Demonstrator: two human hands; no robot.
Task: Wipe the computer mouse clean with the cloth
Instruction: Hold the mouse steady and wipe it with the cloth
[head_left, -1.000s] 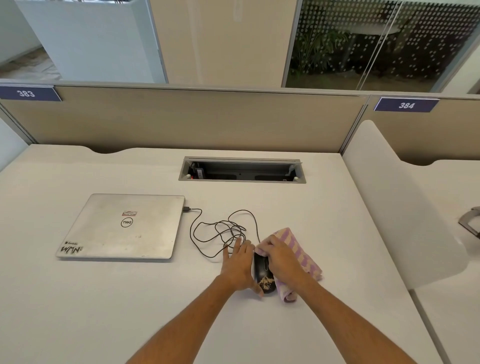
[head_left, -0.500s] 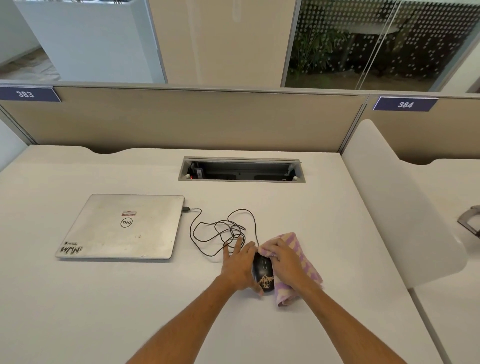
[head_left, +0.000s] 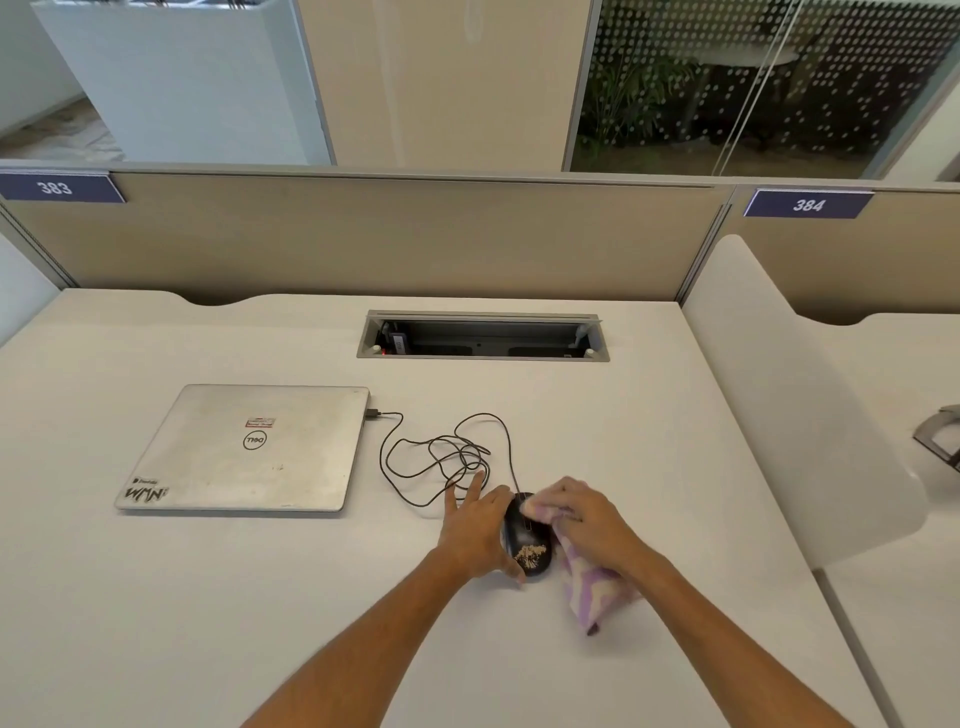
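Observation:
A black wired computer mouse (head_left: 525, 545) lies on the white desk, with a patch of light crumbs on its rear. My left hand (head_left: 475, 530) rests flat against the mouse's left side, fingers spread, steadying it. My right hand (head_left: 587, 522) grips a purple and cream striped cloth (head_left: 592, 587) and presses a fold of it onto the mouse's front. Most of the cloth trails toward me under the right wrist.
The mouse's black cable (head_left: 441, 457) loops in a tangle to a closed silver laptop (head_left: 249, 449) on the left. A cable tray opening (head_left: 480, 338) sits in the desk behind. A white divider panel (head_left: 789, 395) borders the right side.
My right hand with the cloth has slid across the front of the mouse, and the cloth's tail now hangs nearer to me. The left hand has stayed put.

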